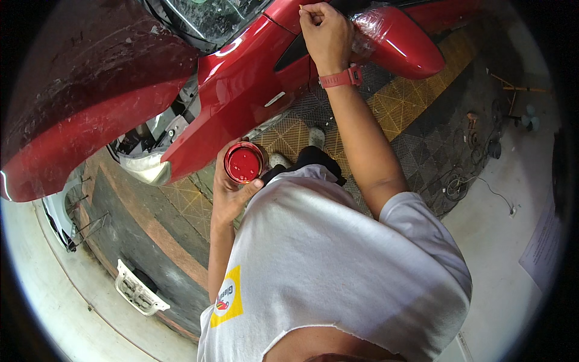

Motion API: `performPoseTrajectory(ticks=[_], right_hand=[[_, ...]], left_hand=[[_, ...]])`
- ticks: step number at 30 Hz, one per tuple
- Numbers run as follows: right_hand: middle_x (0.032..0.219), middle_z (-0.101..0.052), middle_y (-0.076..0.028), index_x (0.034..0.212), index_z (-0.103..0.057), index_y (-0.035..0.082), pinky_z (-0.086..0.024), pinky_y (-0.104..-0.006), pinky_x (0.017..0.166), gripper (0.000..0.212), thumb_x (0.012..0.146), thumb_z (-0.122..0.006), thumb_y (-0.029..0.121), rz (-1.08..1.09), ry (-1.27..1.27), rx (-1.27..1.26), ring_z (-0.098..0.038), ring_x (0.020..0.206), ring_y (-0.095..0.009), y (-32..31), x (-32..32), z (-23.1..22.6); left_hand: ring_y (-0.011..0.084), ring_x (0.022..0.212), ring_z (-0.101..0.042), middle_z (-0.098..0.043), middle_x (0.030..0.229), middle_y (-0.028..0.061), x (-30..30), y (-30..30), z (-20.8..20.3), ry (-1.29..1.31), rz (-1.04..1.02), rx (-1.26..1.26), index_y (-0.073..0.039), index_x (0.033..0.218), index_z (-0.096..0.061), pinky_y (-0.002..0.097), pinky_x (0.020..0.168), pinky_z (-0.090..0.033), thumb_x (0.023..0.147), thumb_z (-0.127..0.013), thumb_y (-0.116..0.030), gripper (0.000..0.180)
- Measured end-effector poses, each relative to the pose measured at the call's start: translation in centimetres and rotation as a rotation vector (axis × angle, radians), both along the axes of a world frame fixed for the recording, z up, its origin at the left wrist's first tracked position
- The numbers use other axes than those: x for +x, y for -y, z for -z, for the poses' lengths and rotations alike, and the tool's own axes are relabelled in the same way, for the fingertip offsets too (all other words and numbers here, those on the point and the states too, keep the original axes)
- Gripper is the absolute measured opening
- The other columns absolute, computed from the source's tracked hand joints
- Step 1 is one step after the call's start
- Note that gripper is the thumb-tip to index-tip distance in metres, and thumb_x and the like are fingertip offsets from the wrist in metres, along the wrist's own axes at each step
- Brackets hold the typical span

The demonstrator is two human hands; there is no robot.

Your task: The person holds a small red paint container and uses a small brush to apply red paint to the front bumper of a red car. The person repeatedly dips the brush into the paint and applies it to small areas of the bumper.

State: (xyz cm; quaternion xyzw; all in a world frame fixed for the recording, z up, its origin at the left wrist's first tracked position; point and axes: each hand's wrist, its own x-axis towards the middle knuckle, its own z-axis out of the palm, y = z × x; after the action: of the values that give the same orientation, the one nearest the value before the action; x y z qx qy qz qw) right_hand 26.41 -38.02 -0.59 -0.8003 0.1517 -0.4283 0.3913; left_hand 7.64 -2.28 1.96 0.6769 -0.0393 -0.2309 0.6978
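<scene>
My left hand (228, 196) is wrapped round a small round cup of red paint (244, 164), held upright in front of my waist with a few bubbles on the paint. My right hand (327, 37) is raised at the top of the view, thumb and fingers pinched together. A tiny pale tip (301, 7) shows at the pinch, too small to name. Beneath and beside that hand is the red car body (241, 78), near the base of the windscreen. Just right of the wrist sits the red side mirror (407, 45), with clear plastic film (365, 27) round its inner end.
A loose red body panel (90, 120) fills the upper left. Below it the car's open front corner (145, 160) shows bare parts. A white grille-like part (139, 289) lies on the floor at lower left. Cables (458, 184) and a small fan (531, 117) are at right.
</scene>
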Motion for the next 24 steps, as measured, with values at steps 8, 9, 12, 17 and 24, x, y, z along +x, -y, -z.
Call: performPoseTrajectory(ticks=[8, 9, 12, 17, 24], right_hand=[[0.094, -0.088, -0.013, 0.100, -0.087, 0.008, -0.066, -0.0456, 0.078, 0.009, 0.098, -0.089, 0.017, 0.006, -0.057, -0.072, -0.086, 0.086, -0.034, 0.1, -0.3, -0.4], [0.095, -0.088, -0.013, 0.101, -0.087, 0.008, -0.066, -0.0455, 0.078, 0.010, 0.098, -0.089, 0.017, -0.002, -0.049, -0.071, -0.086, 0.087, -0.034, 0.2, -0.5, -0.4], [0.095, -0.088, -0.013, 0.103, -0.087, 0.007, -0.066, -0.0452, 0.078, 0.010, 0.099, -0.088, 0.016, -0.003, -0.028, 0.009, -0.086, 0.086, -0.033, 0.4, -1.7, -0.7], [0.093, -0.088, -0.012, 0.103, -0.088, 0.008, -0.065, -0.0455, 0.077, 0.011, 0.099, -0.089, 0.018, 0.025, -0.090, 0.057, -0.085, 0.083, -0.032, -0.1, -2.7, -1.4], [0.091, -0.087, -0.010, 0.101, -0.088, 0.011, -0.065, -0.0476, 0.077, 0.011, 0.100, -0.089, 0.022, 0.015, -0.053, -0.008, -0.084, 0.083, -0.034, 0.1, -0.6, 0.0]], left_hand=[[0.0288, 0.151, -0.067, -0.068, 0.160, 0.0145, -0.1, -0.2, 0.1, 0.006, 0.001, 0.010, -0.003, 0.175, -0.047, 0.0474, 0.130, -0.055, 0.083, -0.112, -0.034, 0.116], [0.0289, 0.151, -0.067, -0.068, 0.160, 0.0146, -0.1, -0.2, 0.1, 0.008, -0.001, 0.012, -0.003, 0.175, -0.048, 0.0477, 0.130, -0.055, 0.083, -0.112, -0.035, 0.116], [0.0293, 0.151, -0.067, -0.068, 0.159, 0.0146, -0.2, -0.3, 0.3, 0.011, -0.007, 0.011, -0.003, 0.174, -0.049, 0.0481, 0.130, -0.055, 0.082, -0.112, -0.036, 0.117], [0.0297, 0.151, -0.067, -0.069, 0.159, 0.0151, -0.3, -0.3, 0.1, 0.008, -0.015, 0.029, -0.002, 0.174, -0.049, 0.0487, 0.130, -0.056, 0.081, -0.113, -0.037, 0.118], [0.0296, 0.151, -0.068, -0.069, 0.159, 0.0151, -0.4, 0.0, 0.0, -0.008, -0.003, -0.006, -0.003, 0.174, -0.048, 0.0488, 0.129, -0.056, 0.082, -0.112, -0.034, 0.117]])
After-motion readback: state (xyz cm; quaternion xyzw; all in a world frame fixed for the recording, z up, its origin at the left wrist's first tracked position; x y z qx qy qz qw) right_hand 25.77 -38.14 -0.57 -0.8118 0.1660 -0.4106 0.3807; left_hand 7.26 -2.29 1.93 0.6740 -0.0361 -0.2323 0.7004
